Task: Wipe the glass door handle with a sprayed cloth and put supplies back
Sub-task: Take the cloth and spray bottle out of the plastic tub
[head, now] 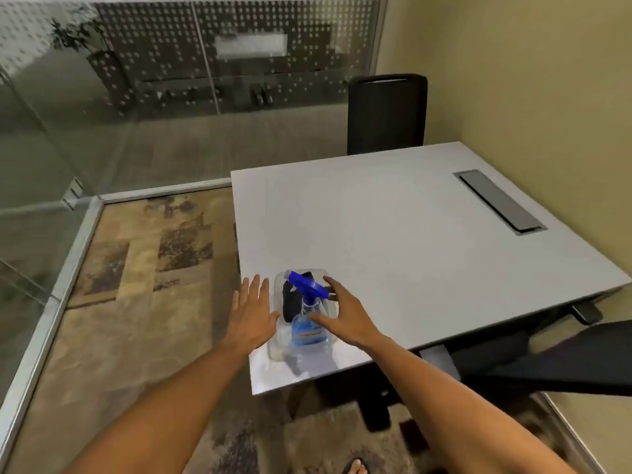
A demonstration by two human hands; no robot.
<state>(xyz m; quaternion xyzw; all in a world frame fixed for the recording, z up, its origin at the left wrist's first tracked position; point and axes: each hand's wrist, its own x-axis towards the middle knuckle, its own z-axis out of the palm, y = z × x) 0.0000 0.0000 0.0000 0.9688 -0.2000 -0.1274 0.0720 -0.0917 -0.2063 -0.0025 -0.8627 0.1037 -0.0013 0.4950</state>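
Observation:
A clear plastic container [277, 350] stands near the front left corner of the grey table [393, 234]. Inside it are a spray bottle [309, 331] of blue liquid with a blue trigger head and a dark cloth [293, 302] beside it. My left hand [251, 311] is spread flat at the container's left side, fingers apart. On the container's right side my right hand [343, 311] is spread too, its thumb near the bottle and its fingers by the trigger head. Neither hand grips anything. The door handle is not in view.
A black chair [386, 114] stands behind the table and another [564, 364] at its right. A cable hatch [499, 200] is set in the tabletop. Glass walls [136, 97] run along the left and far side. Patterned carpet [136, 268] lies to the left.

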